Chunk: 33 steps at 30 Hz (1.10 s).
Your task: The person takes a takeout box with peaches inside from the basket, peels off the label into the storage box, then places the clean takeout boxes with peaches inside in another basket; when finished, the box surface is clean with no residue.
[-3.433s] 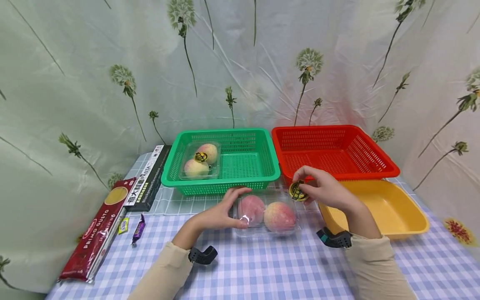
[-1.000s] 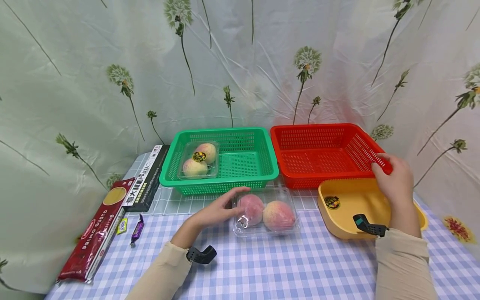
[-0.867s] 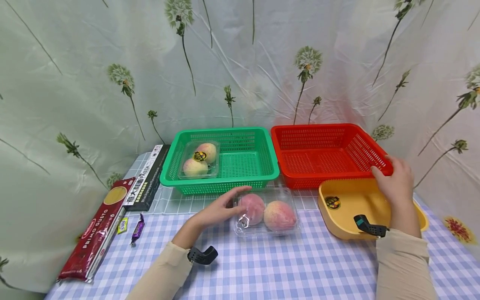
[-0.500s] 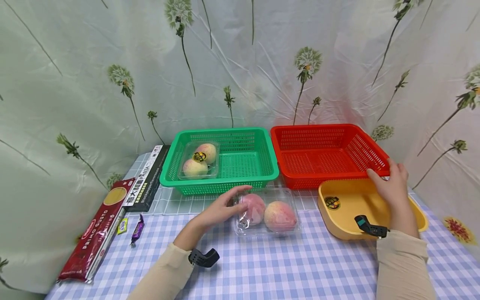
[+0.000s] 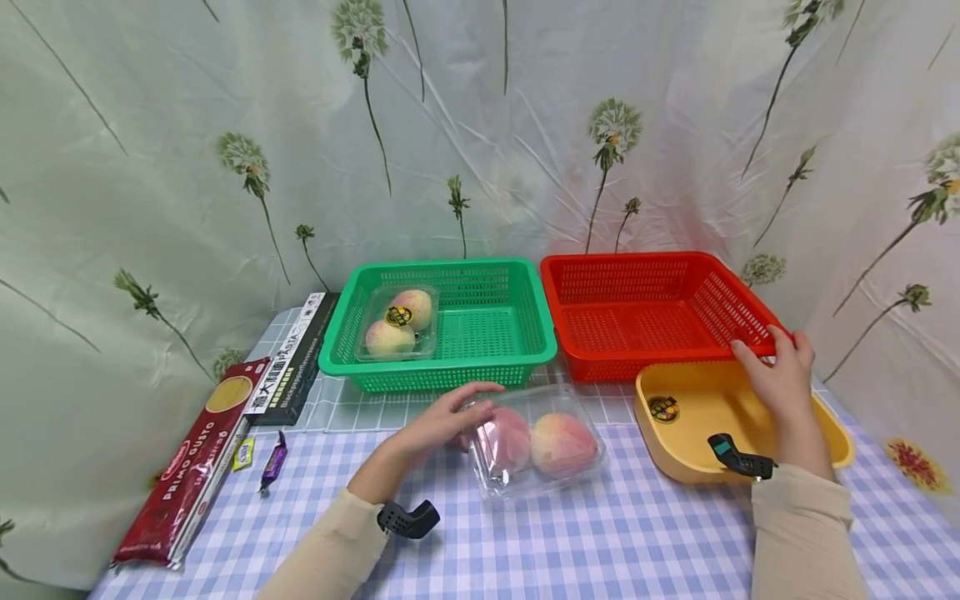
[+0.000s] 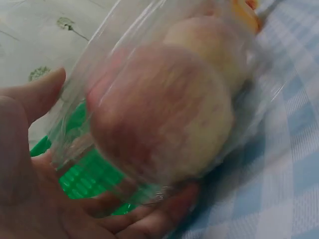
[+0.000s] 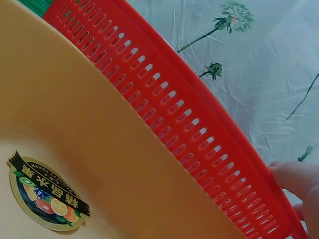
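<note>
My left hand (image 5: 442, 425) holds a clear plastic box (image 5: 525, 490) with two pink-yellow peaches (image 5: 562, 444) inside. In the left wrist view its fingers (image 6: 164, 211) reach under the box and the thumb lies along the near side. The box sits at a slant and looks slightly tilted. On the right, my right hand (image 5: 787, 375) pinches the front right corner of the red basket's (image 5: 637, 367) rim; the right wrist view shows the thumb on that rim. A round black-and-gold fruit sticker (image 7: 47, 196) lies in the yellow bin (image 5: 693, 468), below the right hand.
Left of the red basket stands a green basket (image 5: 442, 370) with another box of two peaches (image 5: 390, 337), bearing a similar sticker. Farther left lie a black-and-white pasta box (image 5: 292, 367), a red spaghetti pack (image 5: 191, 467), a purple wrapped candy (image 5: 274, 462) and a small yellow packet (image 5: 243, 454).
The sticker went from the right hand into the yellow bin. That hand then moved to the red basket's corner. In the last half second, the peach box has turned and tilted in the left hand.
</note>
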### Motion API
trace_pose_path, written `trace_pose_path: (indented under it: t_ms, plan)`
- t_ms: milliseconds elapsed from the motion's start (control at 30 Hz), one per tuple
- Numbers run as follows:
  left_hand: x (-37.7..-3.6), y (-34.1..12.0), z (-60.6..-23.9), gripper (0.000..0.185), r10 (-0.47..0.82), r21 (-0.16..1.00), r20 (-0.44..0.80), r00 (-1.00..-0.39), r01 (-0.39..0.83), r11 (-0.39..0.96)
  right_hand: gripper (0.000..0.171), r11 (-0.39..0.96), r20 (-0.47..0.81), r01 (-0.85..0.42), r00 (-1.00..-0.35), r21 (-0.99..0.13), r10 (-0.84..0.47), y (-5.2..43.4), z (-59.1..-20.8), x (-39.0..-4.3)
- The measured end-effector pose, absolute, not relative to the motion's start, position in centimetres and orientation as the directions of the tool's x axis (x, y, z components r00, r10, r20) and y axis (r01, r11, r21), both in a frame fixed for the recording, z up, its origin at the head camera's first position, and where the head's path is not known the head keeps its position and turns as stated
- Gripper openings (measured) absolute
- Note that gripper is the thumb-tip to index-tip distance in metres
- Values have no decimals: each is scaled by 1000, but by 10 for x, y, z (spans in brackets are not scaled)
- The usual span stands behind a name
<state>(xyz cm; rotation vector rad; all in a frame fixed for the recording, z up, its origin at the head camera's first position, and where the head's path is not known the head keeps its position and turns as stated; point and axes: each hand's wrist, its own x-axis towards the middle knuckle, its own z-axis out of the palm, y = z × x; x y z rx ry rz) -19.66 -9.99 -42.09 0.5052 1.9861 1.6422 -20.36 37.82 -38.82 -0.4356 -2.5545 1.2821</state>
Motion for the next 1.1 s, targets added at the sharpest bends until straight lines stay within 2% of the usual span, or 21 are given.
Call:
trace_pose_path:
  t_ms: [200,567,900,1100]
  plan:
    - [-195,-99,-418,53,657,978,-202,-726,-117,172,81,554,83,159,-919,-817,386,377,-387,-204]
    - [-192,-95,-414,50,740,980,-192,-645,-168,108,79,530,52,186,-915,-827,401,378,-390,-205]
    - [-185,-84,-393,48,732,982,-93,-675,-186,-46,75,539,63,193,-905,-820,420,376,-388,-204]
    - [-183,-74,-375,48,698,974,-50,-714,-191,-125,74,532,63,195,-902,-824,428,374,-390,-202]
